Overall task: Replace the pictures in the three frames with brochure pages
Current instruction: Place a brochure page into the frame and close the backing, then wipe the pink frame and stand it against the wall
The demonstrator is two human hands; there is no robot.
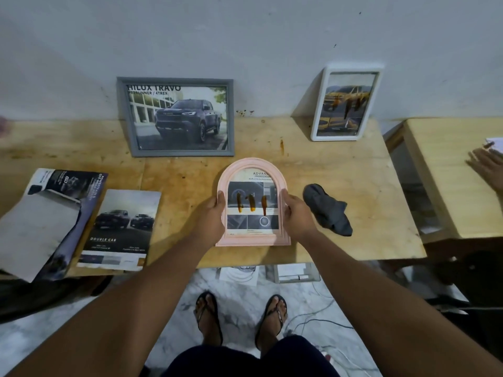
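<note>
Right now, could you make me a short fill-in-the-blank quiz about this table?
The left hand and right hand hold an arched frame coloured ____.
The dark cloth lies to the ____ of that frame.
The grey frame and white frame lean against the ____.
Missing words: pink; right; wall.

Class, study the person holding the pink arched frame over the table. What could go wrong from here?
1. The left hand and right hand grip the pink arched frame only by its sides, near the table's front edge; a slip could send it to the floor.
2. Brown smears on its front might spread onto fingers.
3. The torn brochure overhangs the table edge and may slide off.
</note>
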